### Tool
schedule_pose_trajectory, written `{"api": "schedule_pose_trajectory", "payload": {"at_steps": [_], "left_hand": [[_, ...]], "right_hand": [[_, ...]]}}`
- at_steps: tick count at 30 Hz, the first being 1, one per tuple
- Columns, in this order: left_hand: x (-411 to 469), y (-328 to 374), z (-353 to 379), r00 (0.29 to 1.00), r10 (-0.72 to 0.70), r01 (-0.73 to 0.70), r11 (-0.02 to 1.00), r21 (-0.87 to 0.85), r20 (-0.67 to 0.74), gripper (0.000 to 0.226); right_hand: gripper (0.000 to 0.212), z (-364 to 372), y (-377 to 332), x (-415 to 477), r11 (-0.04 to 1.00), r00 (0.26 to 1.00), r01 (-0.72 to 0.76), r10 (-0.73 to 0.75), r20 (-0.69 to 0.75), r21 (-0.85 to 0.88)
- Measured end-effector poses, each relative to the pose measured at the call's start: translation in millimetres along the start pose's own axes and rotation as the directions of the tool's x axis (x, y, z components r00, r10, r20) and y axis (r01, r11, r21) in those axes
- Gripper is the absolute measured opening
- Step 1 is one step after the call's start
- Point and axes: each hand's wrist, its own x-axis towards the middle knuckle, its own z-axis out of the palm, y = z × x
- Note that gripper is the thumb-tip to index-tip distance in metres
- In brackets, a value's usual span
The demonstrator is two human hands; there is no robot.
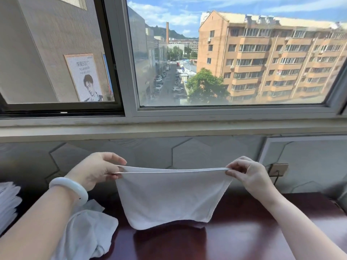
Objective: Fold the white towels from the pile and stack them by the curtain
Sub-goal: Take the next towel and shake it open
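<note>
Two hands hold up one white towel (169,199) in the air in front of a window (225,111). The left hand (97,169) pinches the top left corner between thumb and fingers. The right hand (247,173) pinches the top right corner the same way. The top of the towel is pulled almost straight between the hands. Two edges run side by side along the top, so the towel is doubled over. The rest hangs down over a dark red bench (244,233). The bottom edge is very near the shiny bench top, but it is hard to tell if it touches. A white bangle (69,188) sits on the left wrist. Under the left arm, a pile (88,235) of crumpled white towels lies on the bench, near the held towel but apart from it. At the far left edge there is a stack (8,199) of flat white layers; it is too cut off to tell what it is. Behind the hands is a grey wall (169,149) with six-sided shapes on it. A socket (278,169) is on the wall near the right hand, and a dark cord (276,180) hangs from it. Through the window you can see a big tan building (272,59), a green tree (204,85), a street with parked cars, and a poster (84,76) on a wall to the left.
</note>
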Motion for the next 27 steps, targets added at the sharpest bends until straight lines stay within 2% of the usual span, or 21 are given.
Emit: {"api": "schedule_pose_trajectory", "payload": {"at_steps": [2,5,7,8,10,12,15,18,21,24,27], "left_hand": [[-1,4,-5,0.995,0.008,-0.009,1.0,0.008,0.097,0.019],[-2,10,-14,0.979,0.022,-0.029,0.999,0.032,0.204,0.046],[-5,14,-14,0.977,0.058,-0.088,0.986,0.142,0.203,0.04],[-6,15,-11,0.981,0.099,-0.138,0.959,0.248,0.165,0.033],[-7,12,-3,0.971,0.226,-0.234,0.837,0.494,0.078,0.027],[-10,8,6,0.917,0.391,-0.348,0.698,0.626,0.074,0.019],[-6,-4,8,0.853,0.509,-0.478,0.669,0.569,0.118,0.01],[15,-18,10,0.892,0.434,-0.427,0.711,0.558,0.129,0.014],[46,-26,17,0.926,0.374,-0.342,0.771,0.538,0.052,0.02],[65,-18,18,0.917,0.394,-0.338,0.85,0.404,-0.062,0.021],[57,-7,11,0.894,0.438,-0.387,0.864,0.323,-0.099,0.015]], "right_hand": [[0.014,-5,-2,3,0.998,0.999,0.031,-0.03,0.012,-0.057],[0.022,-14,-3,9,0.99,0.998,0.052,-0.047,0.038,-0.133],[0.02,-20,-5,11,0.99,0.998,0.038,-0.031,0.052,-0.139],[0.015,-23,-8,12,0.991,0.998,0.032,-0.024,0.066,-0.127],[0.022,-27,-13,13,0.989,0.995,0.052,-0.039,0.094,-0.141],[0.02,-30,-18,14,0.975,0.99,0.081,-0.055,0.132,-0.206],[0.02,-31,-14,16,0.964,0.983,0.016,0.033,0.178,-0.267],[0.018,-13,-3,20,0.962,0.941,-0.23,0.259,0.218,-0.148],[0.016,10,2,32,0.933,0.918,-0.359,0.35,0.188,0.016],[0.008,13,-3,42,0.932,0.935,-0.34,0.321,0.149,0.126],[0.014,6,-8,39,0.948,0.964,-0.263,0.251,0.085,0.181]]}}
